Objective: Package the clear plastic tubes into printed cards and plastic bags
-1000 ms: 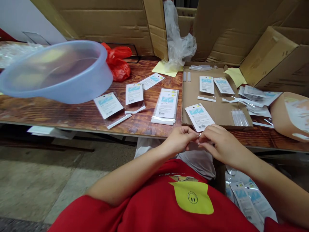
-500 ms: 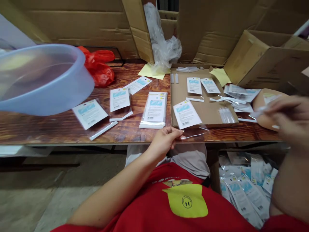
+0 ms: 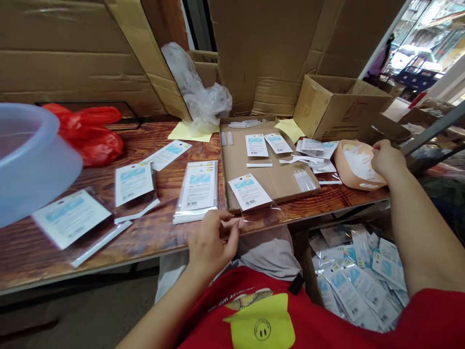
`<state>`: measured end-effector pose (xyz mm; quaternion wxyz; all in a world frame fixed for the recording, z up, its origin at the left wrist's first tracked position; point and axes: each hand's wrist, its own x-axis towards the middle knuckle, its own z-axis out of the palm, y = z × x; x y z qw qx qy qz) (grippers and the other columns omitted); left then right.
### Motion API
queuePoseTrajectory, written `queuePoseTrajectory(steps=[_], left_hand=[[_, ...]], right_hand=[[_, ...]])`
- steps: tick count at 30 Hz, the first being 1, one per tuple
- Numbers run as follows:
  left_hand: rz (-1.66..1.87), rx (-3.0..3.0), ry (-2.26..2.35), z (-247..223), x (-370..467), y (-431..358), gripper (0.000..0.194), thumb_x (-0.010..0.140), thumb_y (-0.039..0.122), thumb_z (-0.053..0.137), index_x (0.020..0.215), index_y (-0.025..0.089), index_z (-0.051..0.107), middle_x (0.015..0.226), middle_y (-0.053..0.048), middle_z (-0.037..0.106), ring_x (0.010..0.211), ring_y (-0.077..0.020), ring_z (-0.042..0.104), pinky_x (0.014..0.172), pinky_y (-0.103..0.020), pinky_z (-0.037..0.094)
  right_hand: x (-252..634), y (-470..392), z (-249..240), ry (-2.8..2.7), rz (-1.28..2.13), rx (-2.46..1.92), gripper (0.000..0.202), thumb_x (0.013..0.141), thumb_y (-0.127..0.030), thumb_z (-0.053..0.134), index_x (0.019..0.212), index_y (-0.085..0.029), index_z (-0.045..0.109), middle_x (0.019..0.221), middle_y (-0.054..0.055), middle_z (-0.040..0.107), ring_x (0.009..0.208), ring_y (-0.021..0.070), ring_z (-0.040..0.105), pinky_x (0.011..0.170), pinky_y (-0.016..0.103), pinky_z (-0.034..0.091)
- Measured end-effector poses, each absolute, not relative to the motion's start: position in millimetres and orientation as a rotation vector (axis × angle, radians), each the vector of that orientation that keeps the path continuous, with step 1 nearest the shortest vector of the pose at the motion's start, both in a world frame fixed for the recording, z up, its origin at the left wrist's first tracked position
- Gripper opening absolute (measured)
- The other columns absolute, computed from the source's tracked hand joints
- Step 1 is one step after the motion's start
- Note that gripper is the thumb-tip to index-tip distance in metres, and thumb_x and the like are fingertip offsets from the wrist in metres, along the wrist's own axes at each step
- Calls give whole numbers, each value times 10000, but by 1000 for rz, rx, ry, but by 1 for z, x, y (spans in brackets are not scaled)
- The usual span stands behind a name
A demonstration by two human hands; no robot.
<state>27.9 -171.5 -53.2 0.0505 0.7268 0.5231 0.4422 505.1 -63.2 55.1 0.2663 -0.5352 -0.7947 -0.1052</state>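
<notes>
My left hand [image 3: 214, 242] is at the table's front edge with fingers curled together, near the open end of a clear packet with a white printed card [image 3: 249, 191]. Whether it grips the packet's edge is hard to tell. At the right, my right hand [image 3: 388, 157] reaches over the rim of a peach-coloured bowl [image 3: 343, 169] holding white material [image 3: 359, 162]; its fingertips are partly hidden. A shallow cardboard tray [image 3: 236, 140] carries two more carded packets, small clear pieces and thin clear tubes [image 3: 304, 180]. Left of it lies a neat stack of packets [image 3: 199, 186].
Loose packets [image 3: 134, 183] lie at the left beside a blue basin [image 3: 32, 160] and a red bag [image 3: 90, 135]. A plastic bag [image 3: 207, 99] and cardboard box [image 3: 341, 109] stand behind. Below the table at the right, a box holds many packets [image 3: 359, 286].
The view has turned right. My right hand has moved onto the peach bowl, and the white piece it held no longer shows. My left hand has drawn back slightly from the packet's strip.
</notes>
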Motion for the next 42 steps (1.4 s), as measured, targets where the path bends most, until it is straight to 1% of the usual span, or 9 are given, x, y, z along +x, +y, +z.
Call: queuePoseTrajectory(steps=[3,7,10,13,20,29,34,38,42], left_hand=[[1576,2631,1458,-60,29,-163,219,858,191,707,1049,160,603,992,-105,693,862,-198,704,681,-264,546],[1685,2777,1190,-63,31,-153,219,881,131,693,1084,168,619,971,-83,727,870,-180,707,781,-266,579],[1616,2788,1076,-61,31,-151,205,906,67,629,1084,169,633,941,-71,746,851,-165,715,805,-270,588],[1593,2771,1068,-59,28,-152,191,922,55,588,1063,170,646,928,-70,755,850,-158,726,781,-258,593],[1605,2645,1094,-61,19,-155,240,919,43,582,1112,172,642,913,-67,749,824,-141,718,758,-236,590],[1376,2557,924,-53,7,-176,246,901,41,600,1082,165,712,979,-81,742,912,-151,712,791,-247,583],[1141,1769,1104,-46,14,-198,31,843,212,762,821,190,768,862,-54,667,845,-139,653,752,-248,560],[957,1118,1094,-45,22,-210,202,753,328,830,733,153,731,872,-56,667,767,-137,649,631,-242,576],[931,761,1153,-46,28,-214,296,620,376,912,677,142,739,763,-41,705,652,-106,643,566,-202,568]], right_hand=[[465,-82,38,-1945,-467,-1381,478,1053,-536,311,1136,-233,671,915,146,688,881,350,646,843,586,458],[372,-113,-10,-2214,-296,-1073,191,1018,-299,526,1095,-251,695,1001,69,732,930,229,683,833,400,542],[314,-121,-40,-2320,-184,-802,266,990,-139,560,1227,-196,668,1097,87,740,939,207,689,791,365,535],[288,-118,-51,-2206,-78,-699,285,980,-74,559,1204,-200,682,1032,70,757,876,173,697,744,335,509],[279,-130,-51,-2066,221,-689,242,921,-118,696,1119,-244,757,921,26,739,792,129,675,701,294,480],[271,-177,-60,-1764,631,-923,218,881,-94,710,969,-277,788,880,11,720,824,131,676,744,250,547],[268,-194,-69,-1612,868,-992,85,846,-157,761,860,-240,766,825,24,715,759,140,676,681,241,552],[264,-198,-72,-1534,955,-963,109,754,-232,867,799,-233,768,761,26,711,710,146,671,648,239,547],[261,-198,-77,-1444,969,-972,149,715,-259,903,714,-231,756,692,17,697,656,137,650,622,235,535]])
